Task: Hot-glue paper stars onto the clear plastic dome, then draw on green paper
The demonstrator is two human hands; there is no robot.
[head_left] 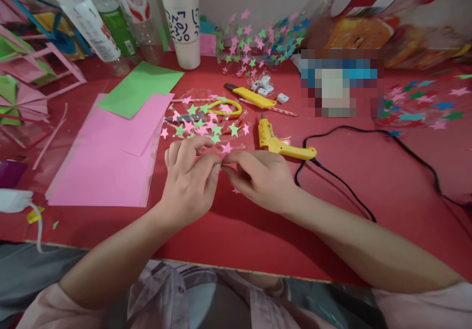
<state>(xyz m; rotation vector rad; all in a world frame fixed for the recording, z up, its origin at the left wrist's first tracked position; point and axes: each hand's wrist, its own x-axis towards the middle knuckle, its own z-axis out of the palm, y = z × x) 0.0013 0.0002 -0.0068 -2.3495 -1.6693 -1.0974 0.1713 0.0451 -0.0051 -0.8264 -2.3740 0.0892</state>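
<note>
My left hand and my right hand meet fingertip to fingertip above the red table, thumbs and index fingers pinched together. Whatever lies between the fingertips is too small to make out. Just beyond the hands spreads a garland of pink and green paper stars on clear strips. One pink star shows below the fingers of my right hand. Partly under the garland are yellow-handled scissors. A yellow glue gun lies beyond my right hand, its black cord running right.
Pink paper sheets and a green sheet lie left. Behind are a yellow cutter, a white cup and plastic bottles. More star strings lie right. Folded paper crafts stand far left, near a white plug.
</note>
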